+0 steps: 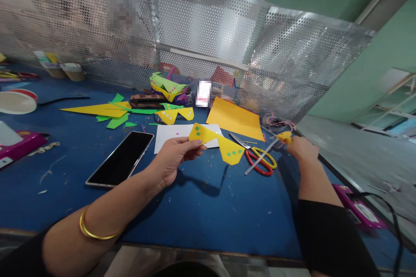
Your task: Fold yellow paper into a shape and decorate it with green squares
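Note:
My left hand (178,156) pinches a yellow paper cutout (231,149) between thumb and fingers, above the blue table. The cutout has two wing-like lobes with small green squares on them. At the right, my right hand (303,151) is closed around a yellow glue gun (284,137), partly hidden by the fingers. A translucent glue stick (261,156) sticks out from it towards the lower left. Beneath that stick lie scissors (260,165) with red and yellow handles. Behind the cutout is a white paper sheet (169,132).
A black phone (121,159) lies left of centre. Further back are an orange paper sheet (235,119), a similar yellow cutout (168,116), green scraps (118,122) and a pile of paper pieces (169,88). A perforated metal screen (204,21) borders the table's (195,220) far side.

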Action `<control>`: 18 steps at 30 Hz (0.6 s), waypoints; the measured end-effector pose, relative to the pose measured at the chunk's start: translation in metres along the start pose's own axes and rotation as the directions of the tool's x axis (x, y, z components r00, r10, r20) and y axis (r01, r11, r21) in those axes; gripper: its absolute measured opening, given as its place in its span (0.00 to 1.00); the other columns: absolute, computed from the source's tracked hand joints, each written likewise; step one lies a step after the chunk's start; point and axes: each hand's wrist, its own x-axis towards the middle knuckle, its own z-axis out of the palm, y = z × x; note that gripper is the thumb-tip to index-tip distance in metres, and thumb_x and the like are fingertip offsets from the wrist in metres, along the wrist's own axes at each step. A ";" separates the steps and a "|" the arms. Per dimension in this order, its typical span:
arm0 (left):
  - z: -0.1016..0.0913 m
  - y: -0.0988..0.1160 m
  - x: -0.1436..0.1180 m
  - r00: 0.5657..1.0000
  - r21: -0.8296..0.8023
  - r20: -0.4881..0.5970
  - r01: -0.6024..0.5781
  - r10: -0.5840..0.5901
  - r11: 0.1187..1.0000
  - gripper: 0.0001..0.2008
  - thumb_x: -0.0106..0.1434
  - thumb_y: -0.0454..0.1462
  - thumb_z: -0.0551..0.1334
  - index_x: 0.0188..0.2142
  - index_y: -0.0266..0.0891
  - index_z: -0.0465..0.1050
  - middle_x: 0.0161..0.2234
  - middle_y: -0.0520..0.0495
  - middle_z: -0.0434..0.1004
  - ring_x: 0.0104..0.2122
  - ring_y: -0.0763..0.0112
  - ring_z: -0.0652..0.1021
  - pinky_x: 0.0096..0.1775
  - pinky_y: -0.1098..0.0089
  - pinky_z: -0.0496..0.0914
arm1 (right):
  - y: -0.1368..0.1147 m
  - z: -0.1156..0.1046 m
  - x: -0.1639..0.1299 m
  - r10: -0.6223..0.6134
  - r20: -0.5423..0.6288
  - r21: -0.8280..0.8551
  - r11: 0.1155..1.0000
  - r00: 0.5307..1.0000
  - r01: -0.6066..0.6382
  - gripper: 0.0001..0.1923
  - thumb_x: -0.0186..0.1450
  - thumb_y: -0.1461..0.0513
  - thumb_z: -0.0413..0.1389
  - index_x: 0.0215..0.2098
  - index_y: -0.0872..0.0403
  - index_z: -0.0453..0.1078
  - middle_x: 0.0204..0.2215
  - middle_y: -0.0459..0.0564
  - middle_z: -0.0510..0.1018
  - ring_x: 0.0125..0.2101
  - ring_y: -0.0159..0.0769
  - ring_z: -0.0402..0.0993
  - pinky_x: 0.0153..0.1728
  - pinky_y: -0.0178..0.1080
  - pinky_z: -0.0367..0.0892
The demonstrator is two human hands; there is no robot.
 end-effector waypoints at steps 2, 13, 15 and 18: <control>0.000 0.000 0.000 1.000 -0.008 0.001 0.006 -0.006 1.000 0.10 0.47 0.41 0.74 0.27 0.37 0.82 0.29 0.44 0.83 0.27 0.73 0.75 0.34 0.71 0.69 | -0.001 0.003 -0.003 0.010 -0.011 0.008 1.000 1.000 -0.010 0.09 0.58 0.66 0.57 0.36 0.59 0.75 0.40 0.69 0.79 0.43 0.58 0.77 0.45 0.56 0.64; -0.001 0.002 0.000 1.000 -0.016 -0.007 -0.005 0.004 1.000 0.12 0.46 0.42 0.75 0.28 0.37 0.82 0.31 0.44 0.83 0.29 0.73 0.76 0.36 0.71 0.69 | -0.010 -0.012 -0.020 0.050 -0.236 0.262 0.965 0.971 0.013 0.20 0.61 0.69 0.50 0.51 0.66 0.68 0.48 0.78 0.71 0.47 0.63 0.73 0.40 0.52 0.63; -0.001 0.001 0.000 1.000 -0.019 -0.013 -0.009 0.009 1.000 0.12 0.47 0.43 0.74 0.28 0.37 0.82 0.32 0.43 0.83 0.29 0.72 0.76 0.35 0.71 0.69 | -0.011 -0.023 -0.022 0.043 -0.289 0.357 0.932 0.956 0.066 0.20 0.63 0.65 0.49 0.51 0.65 0.68 0.47 0.80 0.70 0.45 0.62 0.73 0.37 0.51 0.63; 0.000 0.001 0.000 1.000 -0.027 -0.013 -0.018 0.018 0.999 0.13 0.47 0.43 0.74 0.29 0.37 0.83 0.34 0.42 0.84 0.29 0.72 0.76 0.35 0.71 0.69 | -0.017 -0.037 -0.023 -0.054 -0.381 0.512 0.819 0.923 0.259 0.16 0.64 0.59 0.49 0.44 0.61 0.70 0.37 0.72 0.75 0.38 0.54 0.75 0.31 0.46 0.61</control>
